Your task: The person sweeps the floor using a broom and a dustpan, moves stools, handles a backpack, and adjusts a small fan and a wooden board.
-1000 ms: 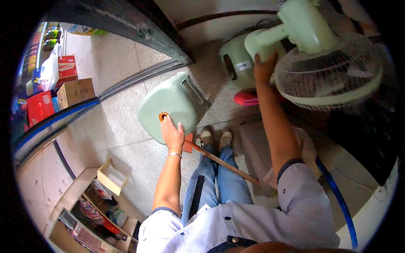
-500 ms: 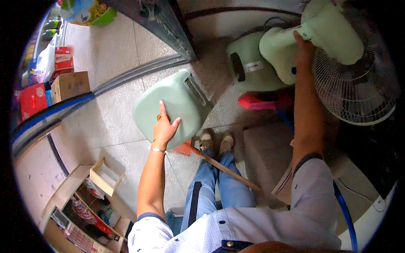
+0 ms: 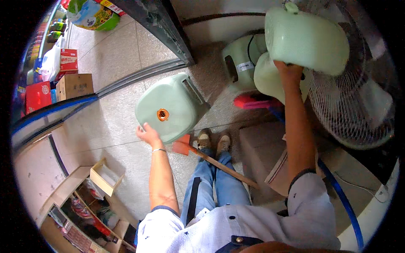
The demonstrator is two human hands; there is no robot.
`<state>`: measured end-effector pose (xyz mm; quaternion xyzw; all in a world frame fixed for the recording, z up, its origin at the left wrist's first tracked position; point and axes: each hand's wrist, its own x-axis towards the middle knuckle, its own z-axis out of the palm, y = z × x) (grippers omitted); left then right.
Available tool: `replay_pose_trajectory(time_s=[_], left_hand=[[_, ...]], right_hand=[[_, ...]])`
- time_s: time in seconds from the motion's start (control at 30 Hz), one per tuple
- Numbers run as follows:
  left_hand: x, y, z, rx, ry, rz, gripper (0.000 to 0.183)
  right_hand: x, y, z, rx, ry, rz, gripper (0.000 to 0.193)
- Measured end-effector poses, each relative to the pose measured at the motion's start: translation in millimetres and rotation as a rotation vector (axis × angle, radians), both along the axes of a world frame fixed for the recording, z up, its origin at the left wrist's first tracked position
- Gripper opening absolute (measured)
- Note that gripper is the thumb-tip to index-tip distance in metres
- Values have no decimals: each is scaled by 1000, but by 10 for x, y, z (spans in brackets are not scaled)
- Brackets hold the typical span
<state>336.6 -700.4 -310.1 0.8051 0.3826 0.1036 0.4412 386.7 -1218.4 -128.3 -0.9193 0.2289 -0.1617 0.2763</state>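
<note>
My left hand (image 3: 148, 134) is at the near left edge of a rounded, pale green plastic stool (image 3: 179, 99) on the floor. Its fingers look loosely apart, with nothing in them; whether they touch the rim I cannot tell. A slotted handle runs along the stool's right edge, and an orange ring-like piece with a dark middle (image 3: 163, 114) shows on its top. At the right, my right hand (image 3: 291, 76) grips a pale green electric fan (image 3: 310, 42) below its rounded motor housing, the fingertips partly hidden. The fan's wire grille (image 3: 350, 109) lies beyond my forearm.
A second pale green slotted piece (image 3: 242, 63) stands behind the fan. Between the two lies a pink-red object (image 3: 253, 101). A wooden stick with an orange-red head (image 3: 181, 146) lies by my shoes. Cartons (image 3: 75, 86) stand beyond the door track, and a drawer (image 3: 107, 175) juts out lower left.
My left hand has come off the orange piece and moved down and left to the stool's edge. My right hand has moved nearer and slightly left, and the fan housing has turned and shifted.
</note>
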Motion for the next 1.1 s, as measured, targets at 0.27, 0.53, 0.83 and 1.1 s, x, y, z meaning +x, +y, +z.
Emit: replay_pose_trajectory(time_s=[0.27, 0.53, 0.83, 1.1], left_hand=[[-11, 378, -275, -1243, 216, 48, 61], [-68, -546, 181, -913, 61, -2, 53], [-404, -899, 2066, -1186, -52, -78, 36], [-384, -1877, 3001, -1345, 47, -215, 29]], right_hand=[[-1069, -345, 294, -644, 102, 74, 40], [-1033, 426, 1589, 614, -583, 166, 40], [-1068, 57, 3478, 264, -757, 161, 45], [-1510, -64, 4435, 144, -858, 56, 47]])
